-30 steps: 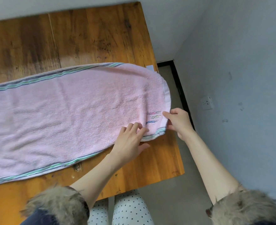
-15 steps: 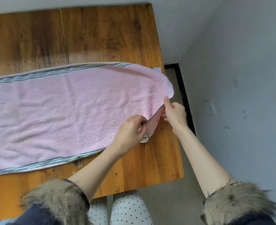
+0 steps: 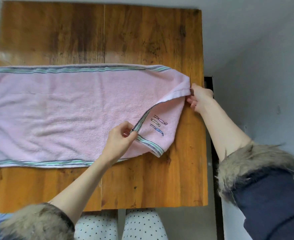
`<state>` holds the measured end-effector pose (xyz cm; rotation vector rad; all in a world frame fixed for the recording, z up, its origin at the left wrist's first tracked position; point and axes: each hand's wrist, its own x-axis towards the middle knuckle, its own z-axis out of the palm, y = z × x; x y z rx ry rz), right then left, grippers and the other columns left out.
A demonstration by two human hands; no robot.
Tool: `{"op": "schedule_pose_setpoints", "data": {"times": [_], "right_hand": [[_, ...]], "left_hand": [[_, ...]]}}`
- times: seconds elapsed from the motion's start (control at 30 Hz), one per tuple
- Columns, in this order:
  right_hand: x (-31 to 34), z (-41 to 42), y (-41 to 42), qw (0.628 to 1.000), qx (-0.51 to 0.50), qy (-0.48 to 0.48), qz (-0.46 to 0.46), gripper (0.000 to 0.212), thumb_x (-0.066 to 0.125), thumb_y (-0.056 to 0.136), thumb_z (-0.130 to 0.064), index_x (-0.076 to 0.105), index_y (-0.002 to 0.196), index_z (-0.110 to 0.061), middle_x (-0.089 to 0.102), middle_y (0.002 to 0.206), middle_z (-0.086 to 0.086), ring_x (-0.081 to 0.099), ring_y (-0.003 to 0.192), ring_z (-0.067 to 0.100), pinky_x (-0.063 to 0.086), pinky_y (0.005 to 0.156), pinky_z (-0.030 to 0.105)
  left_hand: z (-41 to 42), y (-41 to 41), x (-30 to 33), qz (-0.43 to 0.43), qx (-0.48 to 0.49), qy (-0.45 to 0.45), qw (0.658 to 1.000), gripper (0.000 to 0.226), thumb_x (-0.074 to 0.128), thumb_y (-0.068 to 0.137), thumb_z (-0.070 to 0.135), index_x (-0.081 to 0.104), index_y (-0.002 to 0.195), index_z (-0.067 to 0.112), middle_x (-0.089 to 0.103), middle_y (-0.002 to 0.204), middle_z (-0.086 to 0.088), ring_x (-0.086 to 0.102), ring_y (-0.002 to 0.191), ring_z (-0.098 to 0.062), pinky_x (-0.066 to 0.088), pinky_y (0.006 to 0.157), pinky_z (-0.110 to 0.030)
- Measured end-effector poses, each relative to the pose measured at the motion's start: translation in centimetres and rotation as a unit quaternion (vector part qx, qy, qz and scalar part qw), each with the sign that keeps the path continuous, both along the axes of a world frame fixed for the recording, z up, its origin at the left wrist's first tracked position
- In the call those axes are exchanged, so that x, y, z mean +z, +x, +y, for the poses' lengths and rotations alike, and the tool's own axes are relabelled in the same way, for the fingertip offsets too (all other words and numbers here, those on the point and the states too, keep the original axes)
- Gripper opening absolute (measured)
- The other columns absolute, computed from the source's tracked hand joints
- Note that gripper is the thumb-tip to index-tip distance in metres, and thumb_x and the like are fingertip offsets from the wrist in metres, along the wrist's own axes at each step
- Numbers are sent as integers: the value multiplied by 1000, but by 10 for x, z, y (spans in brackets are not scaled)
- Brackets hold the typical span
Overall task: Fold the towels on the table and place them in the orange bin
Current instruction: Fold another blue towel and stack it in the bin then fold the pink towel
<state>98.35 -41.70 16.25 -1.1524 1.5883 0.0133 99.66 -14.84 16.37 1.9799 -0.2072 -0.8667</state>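
Here the pink towel (image 3: 64,108) lies lengthwise left-right (right end lifted).

The towel (image 3: 64,110) is pale pink, edged along both long sides with green, white and dark blue-grey stripes, with three small embroidered figures in purple, yellow and blue near its folded corner. The bench (image 3: 142,35) beneath the towel is orange-brown wood with darker stains.

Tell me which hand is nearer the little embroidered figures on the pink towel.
Left. The left hand pinches the striped edge just beside the embroidered figures; the right hand holds the pink towel at its far corner, above and to their right.
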Motion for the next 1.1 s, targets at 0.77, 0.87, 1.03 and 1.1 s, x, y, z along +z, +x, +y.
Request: {"op": "schedule_pose_setpoints", "data": {"times": [0.77,0.87,1.03,1.1], "right_hand": [[122,201,134,894,319,-289,-121,23,55,83,-15,71,99,-11,70,102,2,60,97,16,45,80,23],[133,252,164,856,395,-300,-143,22,55,85,-16,72,98,-10,71,100,3,61,97,15,40,77,17],[133,328,212,795,482,-332,-158,24,51,85,-11,74,95,-9,72,101,5,62,100,18,38,82,16],[126,352,228,777,510,-331,-163,25,51,86,-10,74,96,-9,72,103,6,62,101,20,39,86,19]], "left_hand": [[158,80,79,-60,239,-177,953,12,44,68,8,41,57,11,38,46,12,31,49,-1,27,48,-17],[198,94,89,-77,282,-196,936,19,40,70,8,34,53,14,30,46,12,24,48,-3,20,46,-18],[262,113,87,-81,372,-212,900,31,39,70,8,29,45,23,22,50,7,18,52,-12,12,53,-34],[282,117,79,-79,400,-193,892,24,39,69,9,29,48,14,22,53,-2,18,54,-14,11,53,-35]]}}
